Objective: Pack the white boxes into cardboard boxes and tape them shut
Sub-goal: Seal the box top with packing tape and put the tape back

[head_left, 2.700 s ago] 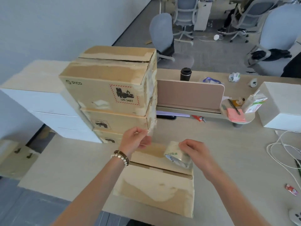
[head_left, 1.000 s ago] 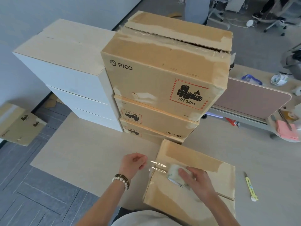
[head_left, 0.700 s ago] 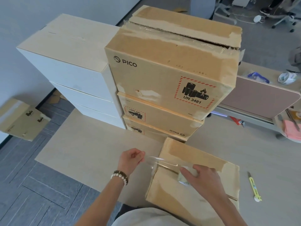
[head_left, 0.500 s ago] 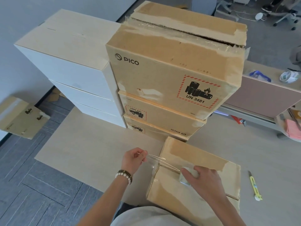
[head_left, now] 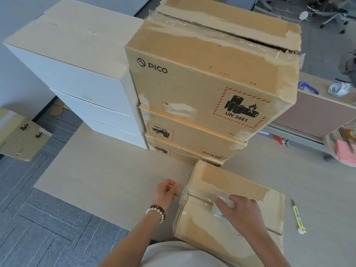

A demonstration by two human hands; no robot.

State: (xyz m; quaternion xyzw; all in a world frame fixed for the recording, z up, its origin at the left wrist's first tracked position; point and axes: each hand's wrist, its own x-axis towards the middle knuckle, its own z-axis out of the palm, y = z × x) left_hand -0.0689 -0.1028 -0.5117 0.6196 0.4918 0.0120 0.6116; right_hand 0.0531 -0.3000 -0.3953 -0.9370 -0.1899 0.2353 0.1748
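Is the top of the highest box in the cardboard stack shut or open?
Partly open. On the top box, a dark gap runs between the two upper flaps, and torn clear tape hangs along it.

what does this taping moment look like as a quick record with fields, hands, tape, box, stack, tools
left hand: pinches the clear tape's free end at the box's left edge
right hand: grip on the tape roll, over the seam
box being taped: cardboard, flaps closed, on the desk
stack behind: three PICO cartons
white boxes: stacked left of the cartons
utility knife: on the desk, right of the box
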